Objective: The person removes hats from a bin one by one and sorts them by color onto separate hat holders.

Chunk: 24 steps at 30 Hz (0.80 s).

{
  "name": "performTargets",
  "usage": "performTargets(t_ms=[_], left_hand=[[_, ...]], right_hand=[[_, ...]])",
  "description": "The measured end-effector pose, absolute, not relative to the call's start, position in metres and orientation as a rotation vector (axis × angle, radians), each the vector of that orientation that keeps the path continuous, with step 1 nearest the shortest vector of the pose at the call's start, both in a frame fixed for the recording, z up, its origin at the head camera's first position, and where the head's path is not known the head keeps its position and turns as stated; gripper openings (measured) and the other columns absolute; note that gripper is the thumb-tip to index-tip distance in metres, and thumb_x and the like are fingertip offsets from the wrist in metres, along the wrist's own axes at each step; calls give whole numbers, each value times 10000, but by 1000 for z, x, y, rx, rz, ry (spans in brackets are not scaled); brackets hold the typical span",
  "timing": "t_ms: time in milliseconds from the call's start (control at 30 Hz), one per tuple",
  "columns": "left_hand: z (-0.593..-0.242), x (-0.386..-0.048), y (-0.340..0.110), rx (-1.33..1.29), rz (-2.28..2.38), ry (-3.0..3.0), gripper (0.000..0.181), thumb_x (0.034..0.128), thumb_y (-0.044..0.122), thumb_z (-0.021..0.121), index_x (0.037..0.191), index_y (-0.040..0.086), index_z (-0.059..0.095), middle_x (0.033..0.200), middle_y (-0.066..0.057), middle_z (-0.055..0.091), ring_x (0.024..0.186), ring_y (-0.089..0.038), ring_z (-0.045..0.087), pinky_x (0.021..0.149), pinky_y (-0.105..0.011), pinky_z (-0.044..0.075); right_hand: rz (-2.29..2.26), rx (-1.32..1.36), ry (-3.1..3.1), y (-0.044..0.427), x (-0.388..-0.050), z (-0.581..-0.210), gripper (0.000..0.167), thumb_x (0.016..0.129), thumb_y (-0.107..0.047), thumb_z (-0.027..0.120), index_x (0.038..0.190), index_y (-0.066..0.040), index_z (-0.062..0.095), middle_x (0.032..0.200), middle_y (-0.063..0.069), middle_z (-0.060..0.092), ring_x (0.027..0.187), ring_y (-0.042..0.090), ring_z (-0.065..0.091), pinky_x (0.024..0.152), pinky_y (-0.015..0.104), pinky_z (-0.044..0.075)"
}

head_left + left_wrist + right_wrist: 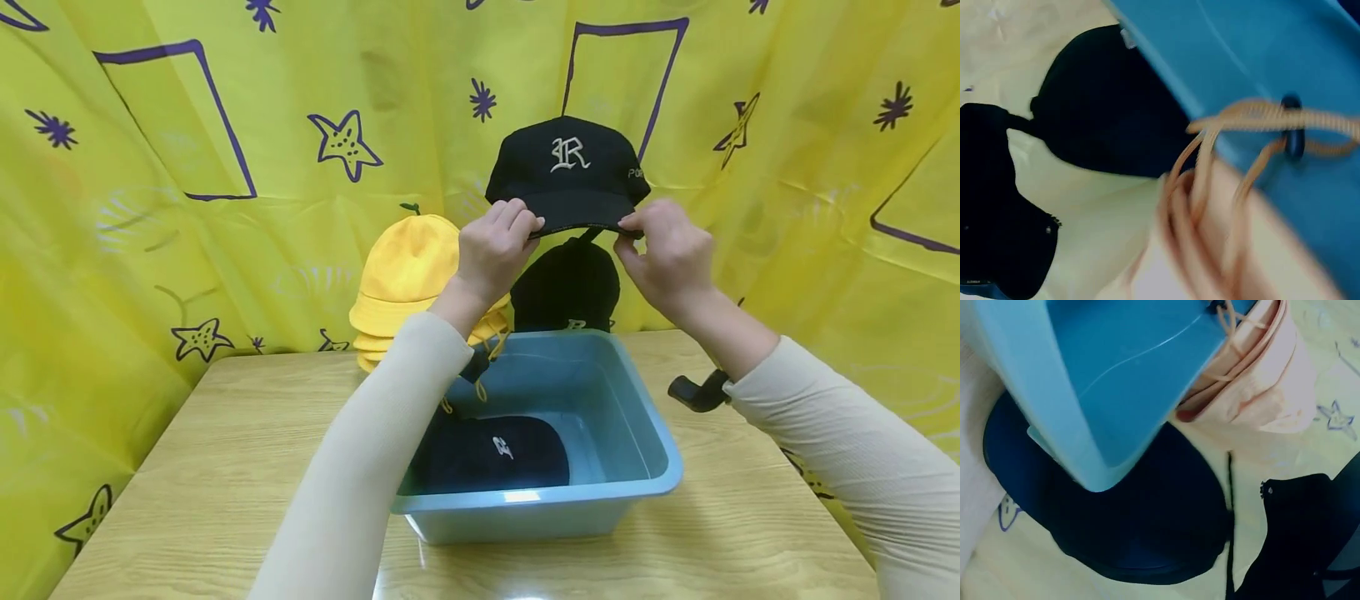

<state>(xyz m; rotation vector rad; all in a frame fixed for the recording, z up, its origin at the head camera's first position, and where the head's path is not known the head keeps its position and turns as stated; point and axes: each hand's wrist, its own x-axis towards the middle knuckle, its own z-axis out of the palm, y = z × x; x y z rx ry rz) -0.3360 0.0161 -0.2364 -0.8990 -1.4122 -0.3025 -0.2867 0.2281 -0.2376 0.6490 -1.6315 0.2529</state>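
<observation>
Above the tub, a black baseball cap [567,167] with a white letter R is held up by its brim. My left hand [495,250] pinches one corner of that brim. The opposite corner is pinched by my right hand [671,254]. Behind the tub stands another black cap [566,283], partly hidden by its rim; the right wrist view shows its dark crown [1141,525]. A further black cap [487,454] with a white emblem lies inside the blue tub [645,400], partly covered by my left sleeve.
A stack of yellow bucket hats [408,267] stands behind the tub's left side, cords with dark toggles [1294,128] hanging over it. A curved black piece [697,393] shows beside my right forearm. A yellow patterned curtain [247,275] backs the wooden table [247,433].
</observation>
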Motion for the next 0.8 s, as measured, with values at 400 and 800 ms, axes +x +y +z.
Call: performTargets(t_ms=[400,800], left_hand=[[-295,-347,25,-905,-260,-1560,172,851,24,635,717,71,538,678,-36,521,614,-165,509,445,-221,391],[-330,-337,42,-969,-41,-1802,110,903,44,580,805,92,574,725,-29,551,629,-140,514,449,-173,404]], right_hand=[[197,705,-1725,240,-301,-290,126,693,64,638,785,16,567,677,162,561,563,317,563,344,405,350],[209,720,-1967,263,-298,-330,203,673,116,695,780,25,548,693,158,546,572,303,528,387,377,412]])
